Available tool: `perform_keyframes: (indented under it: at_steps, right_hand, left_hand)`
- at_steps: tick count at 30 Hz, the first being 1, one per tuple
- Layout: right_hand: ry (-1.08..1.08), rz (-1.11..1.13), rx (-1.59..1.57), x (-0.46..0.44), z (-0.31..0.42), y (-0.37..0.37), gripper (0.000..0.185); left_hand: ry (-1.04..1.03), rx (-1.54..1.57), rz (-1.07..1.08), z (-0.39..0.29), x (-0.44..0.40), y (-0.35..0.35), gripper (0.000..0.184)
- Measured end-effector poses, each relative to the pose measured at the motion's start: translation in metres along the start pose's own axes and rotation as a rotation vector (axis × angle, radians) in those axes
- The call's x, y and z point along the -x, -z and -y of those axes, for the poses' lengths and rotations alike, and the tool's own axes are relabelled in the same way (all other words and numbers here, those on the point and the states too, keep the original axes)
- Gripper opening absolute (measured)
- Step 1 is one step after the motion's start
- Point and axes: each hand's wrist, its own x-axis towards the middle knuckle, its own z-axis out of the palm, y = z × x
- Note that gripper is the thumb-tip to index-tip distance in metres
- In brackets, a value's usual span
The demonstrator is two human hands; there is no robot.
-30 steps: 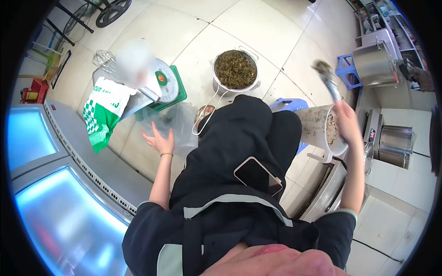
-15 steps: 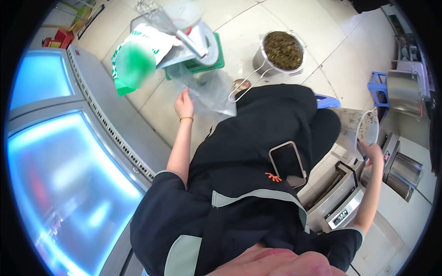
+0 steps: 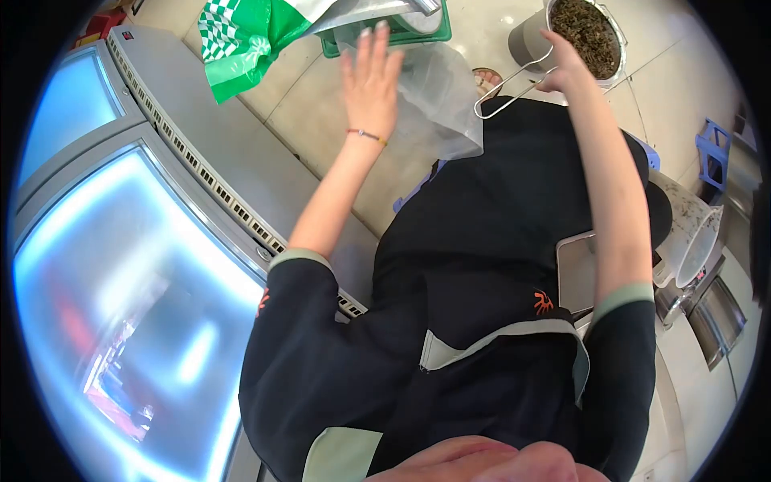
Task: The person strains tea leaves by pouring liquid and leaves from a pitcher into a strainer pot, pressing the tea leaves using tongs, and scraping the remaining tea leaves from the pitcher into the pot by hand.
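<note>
My left hand (image 3: 372,90), fingers spread, is over the near edge of the green scale (image 3: 329,44) and beside a clear plastic bag (image 3: 442,108). Nothing is in it. My right hand (image 3: 565,71) reaches to the metal pot (image 3: 526,46) of dark, chopped leafy material (image 3: 585,36). Its thumb and index finger are apart near the wire handle (image 3: 502,96), and no grip on the wire shows. A green and white printed bag (image 3: 249,48) lies left of the scale.
A phone (image 3: 577,269) lies on my lap, partly behind my right forearm. On the right are a speckled white bucket (image 3: 683,213), a blue stool (image 3: 712,153) and a steel pot (image 3: 717,321). Lit glass-door cabinets (image 3: 136,281) line the left.
The view has shifted. My right hand, earlier holding a brush-like tool and then at the white bucket, has moved to the pot without the tool. My left hand's fingers have spread.
</note>
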Motion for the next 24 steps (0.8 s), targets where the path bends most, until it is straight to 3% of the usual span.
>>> perform_keyframes:
  at_steps: [2,4,5,8,9,12,14,16,19,23,24]
  right_hand:
    - [0.026,-0.068,0.214,-0.017,-0.024,-0.018,0.074]
    - [0.119,0.044,0.03,-0.086,-0.051,-0.013,0.046]
    - [0.098,0.131,-0.003,-0.08,-0.05,-0.005,0.022]
    - [-0.01,0.195,0.063,-0.079,-0.032,0.021,0.013]
    - [0.024,0.274,0.076,-0.072,-0.026,0.03,0.012]
    - [0.084,0.476,0.015,-0.049,-0.01,0.054,0.014]
    - [0.117,0.291,-0.004,-0.015,-0.004,0.055,0.017]
    - [0.135,0.417,0.011,-0.014,0.005,0.074,0.018]
    - [0.117,0.41,0.049,-0.005,0.014,0.088,0.017]
    - [0.11,0.327,0.042,0.012,0.017,0.093,0.016]
    - [0.11,0.33,0.029,0.015,0.017,0.094,0.015]
  left_hand:
    - [-0.178,-0.038,-0.014,0.002,-0.02,-0.005,0.052]
    - [-0.323,-0.032,0.005,0.005,-0.03,-0.01,0.053]
    - [-0.358,-0.077,-0.006,0.007,-0.033,-0.017,0.042]
    - [-0.475,-0.194,0.258,0.014,-0.047,-0.026,0.022]
    - [-0.494,-0.169,0.193,0.014,-0.051,-0.025,0.019]
    - [-0.467,-0.221,0.543,0.004,-0.061,-0.023,0.019]
    - [-0.48,-0.269,0.479,-0.011,-0.054,-0.039,0.017]
    - [-0.517,-0.184,0.348,-0.022,-0.052,-0.049,0.011]
    - [-0.497,-0.084,0.318,-0.031,-0.062,-0.026,0.019]
    - [-0.263,0.113,-0.032,-0.039,-0.084,-0.055,0.014]
    - [-0.203,0.174,0.015,-0.04,-0.084,-0.053,0.015]
